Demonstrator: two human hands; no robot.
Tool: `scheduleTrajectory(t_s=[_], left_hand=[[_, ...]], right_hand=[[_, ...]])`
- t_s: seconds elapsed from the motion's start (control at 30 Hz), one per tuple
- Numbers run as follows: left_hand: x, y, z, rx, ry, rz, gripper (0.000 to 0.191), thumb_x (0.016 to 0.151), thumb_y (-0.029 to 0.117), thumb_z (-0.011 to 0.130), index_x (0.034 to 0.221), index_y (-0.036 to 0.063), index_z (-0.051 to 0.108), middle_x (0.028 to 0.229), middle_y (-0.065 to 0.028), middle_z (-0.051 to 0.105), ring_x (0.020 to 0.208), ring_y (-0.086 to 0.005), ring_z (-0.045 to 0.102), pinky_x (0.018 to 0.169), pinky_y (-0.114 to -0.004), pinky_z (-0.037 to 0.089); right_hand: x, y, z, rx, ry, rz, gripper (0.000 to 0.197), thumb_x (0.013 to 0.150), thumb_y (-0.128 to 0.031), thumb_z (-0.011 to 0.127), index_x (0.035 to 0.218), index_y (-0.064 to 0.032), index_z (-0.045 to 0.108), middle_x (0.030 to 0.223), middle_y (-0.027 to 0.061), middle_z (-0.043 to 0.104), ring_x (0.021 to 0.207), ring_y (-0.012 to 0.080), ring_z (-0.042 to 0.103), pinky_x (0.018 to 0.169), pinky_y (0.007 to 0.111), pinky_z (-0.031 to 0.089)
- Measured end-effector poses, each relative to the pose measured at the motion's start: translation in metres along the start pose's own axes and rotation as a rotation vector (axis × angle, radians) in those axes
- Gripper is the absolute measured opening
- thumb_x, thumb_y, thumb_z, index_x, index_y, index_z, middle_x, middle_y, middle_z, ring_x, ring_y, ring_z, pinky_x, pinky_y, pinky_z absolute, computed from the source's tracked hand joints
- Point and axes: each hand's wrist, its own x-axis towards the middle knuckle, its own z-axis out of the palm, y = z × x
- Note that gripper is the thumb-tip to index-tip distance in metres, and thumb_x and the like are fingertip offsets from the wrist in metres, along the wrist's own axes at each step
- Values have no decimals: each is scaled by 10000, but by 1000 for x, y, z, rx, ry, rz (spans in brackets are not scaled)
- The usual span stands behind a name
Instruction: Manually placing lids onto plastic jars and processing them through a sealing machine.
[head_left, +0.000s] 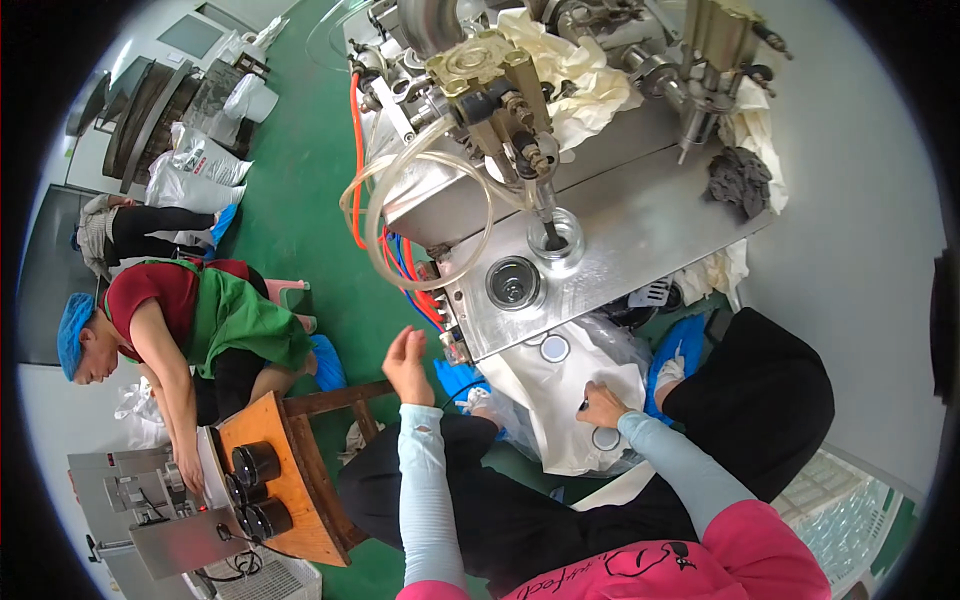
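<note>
My left hand (410, 367) is raised beside the left corner of the steel table, its fingers bent; nothing shows in it. My right hand (602, 406) reaches over white sheeting in front of my lap, its fingers closed on a small dark-edged thing, perhaps a lid, mostly hidden. Round discs or lids with pale centres (555, 348) lie on the sheeting, one of them (606, 438) just below my right hand. On the steel table, a glass jar (555, 238) stands under the filling nozzle (547, 206), with dark material inside. Next to it stands a jar filled with dark, glossy material (513, 283).
A filling machine (487, 82) with looped clear tubing (375, 225) rises behind the jars. A grey rag (739, 180) lies at the table's right. At left, a co-worker (202, 315) bends over a device beside a wooden table (300, 517) holding several dark jars (255, 461).
</note>
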Motion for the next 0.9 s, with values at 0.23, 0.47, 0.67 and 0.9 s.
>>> scheduleTrajectory(t_s=[0.23, 0.47, 0.67, 0.9], left_hand=[[-44, 57, 61, 236, -382, 425, 593, 670, 99, 702, 1196, -15, 452, 1162, -170, 499, 1056, -242, 480, 879, -328, 395], [-39, 17, 118, 203, -428, 424, 833, 555, 133, 772, 1273, 17, 367, 1205, -183, 439, 1130, -304, 408, 949, -368, 341], [-60, 37, 116, 161, -429, 354, 706, 511, 127, 780, 1144, 21, 485, 1073, -139, 489, 980, -281, 497, 869, -330, 394], [-119, 76, 83, -54, -558, 453, 700, 539, 86, 763, 1155, -30, 451, 1098, -126, 487, 1015, -218, 506, 892, -311, 398]], right_hand=[[-9, -28, -59, 429, -39, 231, 457, 658, -362, 650, 820, 28, 477, 774, 200, 571, 720, 297, 586, 670, 342, 475], [-41, -83, -124, 1236, 0, -38, 300, 871, -217, 442, 1090, -16, 490, 970, 107, 539, 789, 146, 570, 739, 269, 460], [-47, -121, -216, 1049, 253, -377, 420, 895, -247, 361, 1237, -17, 445, 1120, 90, 521, 916, 146, 520, 823, 267, 407], [-38, -187, -242, 139, 505, -721, 297, 813, -168, 531, 1088, -64, 575, 1128, 140, 495, 1026, 284, 472, 908, 345, 358]])
